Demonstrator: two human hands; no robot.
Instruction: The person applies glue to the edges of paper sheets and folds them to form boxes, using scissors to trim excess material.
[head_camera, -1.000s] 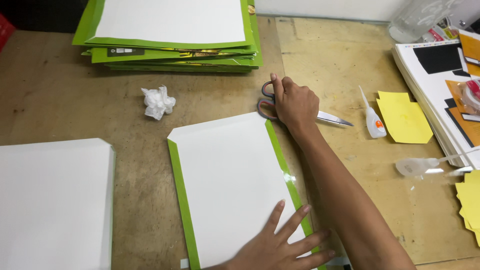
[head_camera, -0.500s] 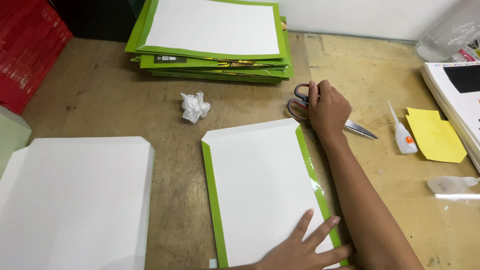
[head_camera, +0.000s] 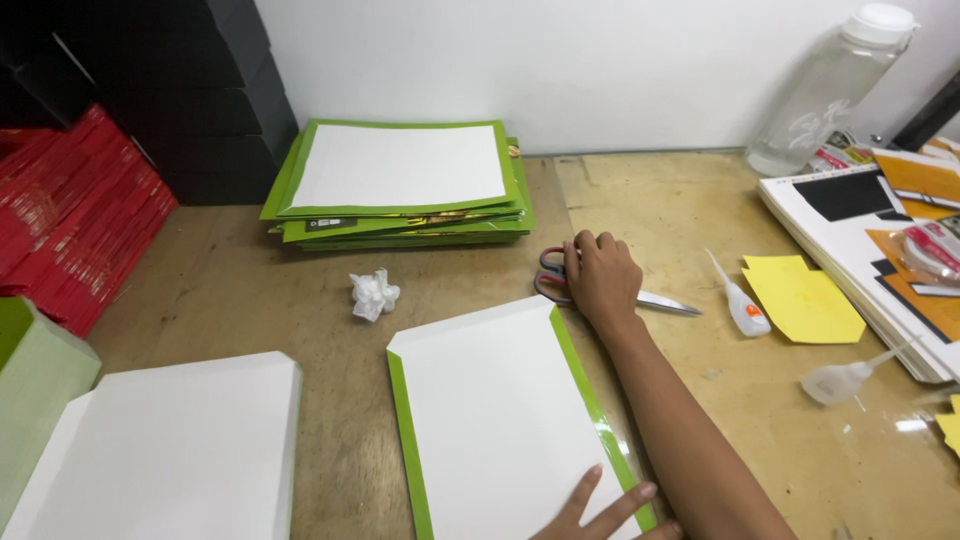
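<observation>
My right hand (head_camera: 602, 280) lies over the red-and-grey handles of a pair of scissors (head_camera: 668, 302) on the wooden table (head_camera: 250, 290), fingers curled on them; the blades stick out to the right. At the bottom edge, my left hand (head_camera: 600, 510) rests flat with fingers spread on the lower right corner of a white sheet with green side borders (head_camera: 495, 420), which lies in front of me.
A stack of green-bordered sheets (head_camera: 400, 180) sits at the back. A crumpled paper ball (head_camera: 374, 293) lies mid-table. White sheets (head_camera: 170, 450) are at the left, red packs (head_camera: 70, 220) far left. Glue bottles (head_camera: 742, 310), yellow notes (head_camera: 800, 298), papers and a clear bottle (head_camera: 830, 90) are at the right.
The view has lifted and shifted, showing more of the wall and the left side. Both hands stay where they were, right on the scissors, left on the sheet.
</observation>
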